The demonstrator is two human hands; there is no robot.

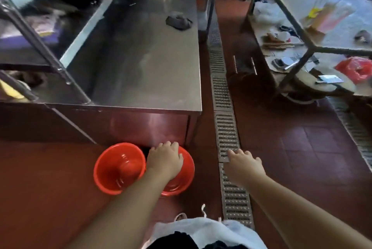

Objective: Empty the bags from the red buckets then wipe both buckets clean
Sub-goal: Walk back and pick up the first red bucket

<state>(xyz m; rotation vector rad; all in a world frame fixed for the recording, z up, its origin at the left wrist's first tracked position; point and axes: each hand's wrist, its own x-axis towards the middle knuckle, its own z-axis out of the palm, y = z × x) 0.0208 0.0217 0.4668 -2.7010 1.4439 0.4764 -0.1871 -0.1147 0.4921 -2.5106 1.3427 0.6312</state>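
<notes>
Two red buckets stand side by side on the red tiled floor at the foot of a steel table. The left bucket (118, 168) shows a bare inside. My left hand (165, 159) reaches over the right bucket (181, 184), its fingers bent down over the far rim; whether it grips the rim I cannot tell. My right hand (244, 165) hovers over the floor drain with fingers loosely spread, holding nothing. A dark grey cloth (178, 20) lies crumpled on the steel table top (141, 57). A white bag (203, 230) with dark contents sits at the bottom edge.
A metal drain grate (227, 134) runs along the floor to the right of the table. A second steel table (314, 27) at right has a cluttered lower shelf with a red bag (356, 69). Shelving with dark items stands at left.
</notes>
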